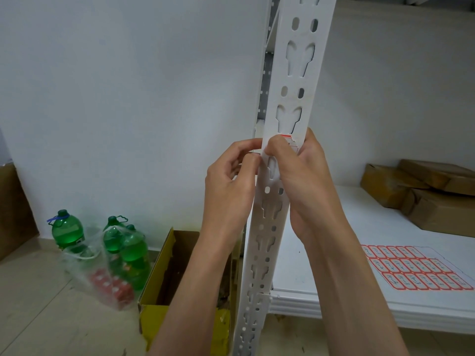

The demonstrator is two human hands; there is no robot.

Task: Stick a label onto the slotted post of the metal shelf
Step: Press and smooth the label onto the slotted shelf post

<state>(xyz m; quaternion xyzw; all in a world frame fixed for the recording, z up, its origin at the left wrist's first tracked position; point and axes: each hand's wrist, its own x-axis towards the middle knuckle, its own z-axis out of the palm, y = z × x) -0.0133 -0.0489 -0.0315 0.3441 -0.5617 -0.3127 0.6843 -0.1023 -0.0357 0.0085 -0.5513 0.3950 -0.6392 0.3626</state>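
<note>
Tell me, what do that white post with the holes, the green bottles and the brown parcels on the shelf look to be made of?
The post looks like sheet metal painted matt white: thin, with punched slots. The green bottles seem to be translucent plastic, glossy, light passing through. The brown parcels look like cardboard or paper wrapped in shiny brown tape, though that is less sure.

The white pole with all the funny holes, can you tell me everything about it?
The slotted post is a tall white strip that looks like painted metal, standing nearly upright at the shelf's front corner. Small oval holes in pairs alternate with bigger keyhole-shaped slots down its length. A red-edged label sits on its face where both hands meet: the left hand touches its left edge, the right hand presses the front.
</note>
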